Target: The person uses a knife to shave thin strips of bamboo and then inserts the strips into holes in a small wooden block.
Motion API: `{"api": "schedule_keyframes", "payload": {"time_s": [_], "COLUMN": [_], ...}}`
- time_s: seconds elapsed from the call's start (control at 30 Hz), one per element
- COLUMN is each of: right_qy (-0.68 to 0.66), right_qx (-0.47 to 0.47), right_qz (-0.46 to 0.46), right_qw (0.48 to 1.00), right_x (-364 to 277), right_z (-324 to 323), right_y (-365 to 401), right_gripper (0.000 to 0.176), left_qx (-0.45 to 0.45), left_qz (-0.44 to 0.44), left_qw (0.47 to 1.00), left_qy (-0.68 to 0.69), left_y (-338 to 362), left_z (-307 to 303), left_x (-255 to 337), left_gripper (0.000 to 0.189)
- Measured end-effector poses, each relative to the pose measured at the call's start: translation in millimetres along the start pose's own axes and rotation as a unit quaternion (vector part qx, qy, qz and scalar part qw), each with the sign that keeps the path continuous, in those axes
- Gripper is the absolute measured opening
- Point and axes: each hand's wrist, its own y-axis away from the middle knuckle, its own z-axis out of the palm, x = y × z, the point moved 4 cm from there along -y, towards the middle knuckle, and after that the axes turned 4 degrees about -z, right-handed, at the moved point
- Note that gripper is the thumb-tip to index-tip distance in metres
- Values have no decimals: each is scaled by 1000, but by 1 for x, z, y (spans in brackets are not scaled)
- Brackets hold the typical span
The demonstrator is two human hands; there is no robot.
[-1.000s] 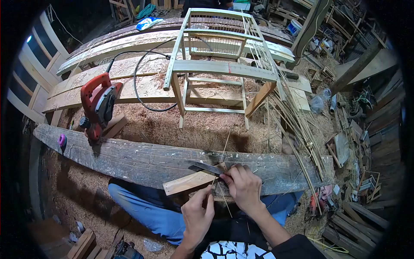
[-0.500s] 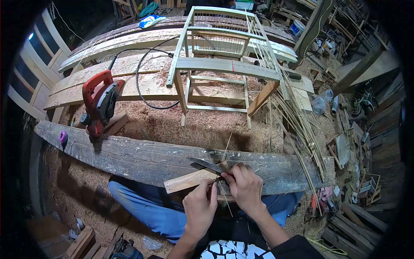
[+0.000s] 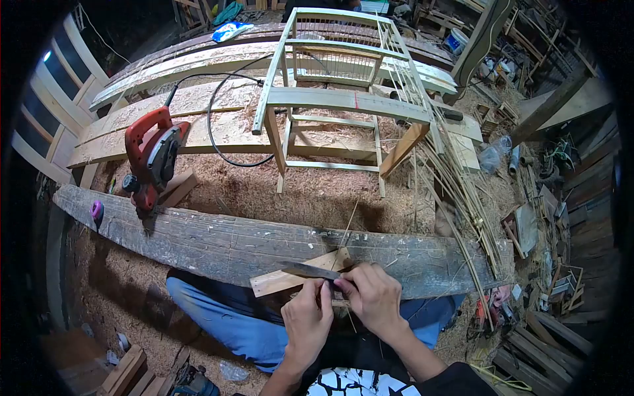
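Lowered toward the person's body since the earlier frame, the knife (image 3: 305, 269) now lies more nearly level, and its handle end is closer to the left hand (image 3: 308, 315). At far left, a small purple object (image 3: 98, 210) rests on the weathered plank (image 3: 218, 239), with a red electric planer (image 3: 153, 158) beside it. Further right, a pale, flat wood offcut (image 3: 281, 281) lies obliquely on the plank, partly beneath the knife. The left hand is closed, thumb and forefinger pinched together beside the knife; what they pinch is too small to tell. The knife, dark, narrow and tapering leftward, extends over the offcut. A thin, straight, pale strip (image 3: 351, 218) slants upward beyond the blade. The right hand (image 3: 375, 298) is closed around the knife's handle, which the fingers largely hide. Behind the plank stands a slatted wooden frame (image 3: 350, 99); at right, long, slender strips (image 3: 465, 201) lean in a loose bundle.
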Motion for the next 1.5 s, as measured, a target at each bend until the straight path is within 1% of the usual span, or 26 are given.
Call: {"api": "schedule_keyframes", "payload": {"time_s": [0.23, 0.3, 0.43, 0.53, 0.6, 0.73, 0.8, 0.9, 1.03, 1.1, 1.17, 1.2, 1.23, 1.3, 1.33, 1.37, 1.43, 1.47, 1.5], "right_qy": [-2, -5, 2, 9, 10, 26, 29, 36, 43, 44, 82, 52, 49, 44, 48, 50, 6, -3, -4], "right_qx": [-6, -8, 12, 17, 18, 21, 19, 22, 29, 31, 42, 63, 64, 53, 17, 14, -5, 19, 20], "right_qz": [1, 5, -4, -11, -11, -29, -29, -29, -35, -37, 18, 19, 17, 18, 19, 17, 3, 5, 6], "right_qw": [1000, 1000, 1000, 1000, 1000, 999, 999, 999, 998, 998, 996, 997, 997, 997, 998, 998, 1000, 1000, 1000], "right_x": [-3, -2, 2, 3, 4, 2, 1, -1, 0, 4, 17, 21, 21, 21, 14, 8, -2, -4, -4], "right_z": [0, -1, 2, 3, 3, 2, 2, 3, 5, 8, 6, 2, 2, 3, 0, -1, 3, 2, 2], "right_y": [2, 2, 0, 0, 0, 1, 2, 2, 5, 4, -5, -11, -12, -9, -7, -5, 1, 3, 3], "right_gripper": [19, 20, 19, 19, 19, 19, 18, 18, 18, 18, 18, 18, 18, 18, 18, 18, 18, 18, 18], "left_qx": [-14, -7, -13, -10, -20, -29, -8, -30, -34, -31, -41, -12, -10, -5, 5, 6, -15, -15, -5], "left_qz": [-15, -25, -30, -19, -37, -37, -26, -29, -34, -48, -50, -64, -64, -94, -80, -83, -62, -62, -44], "left_qw": [1000, 1000, 999, 999, 997, 997, 995, 996, 996, 991, 990, 990, 991, 985, 987, 987, 994, 994, 995], "left_qy": [-1, 7, 6, 30, 59, 61, 100, 80, 81, 122, 126, 122, 120, 143, 137, 140, 87, 86, 94], "left_y": [-1, 0, -5, -5, -5, -3, -1, -1, 2, 6, 19, 21, 18, 15, 13, 11, 7, 7, 8], "left_z": [-2, 0, 0, 1, 2, 4, 4, 2, 3, 4, 9, 7, 4, 2, 2, 1, 1, 2, 3], "left_x": [0, -1, -1, -4, -6, -10, -10, -8, -8, -5, -8, -8, -11, -19, -17, -15, -9, -11, -12], "left_gripper": [8, 11, 12, 12, 12, 12, 11, 10, 9, 10, 10, 11, 11, 14, 18, 18, 20, 20, 19]}}
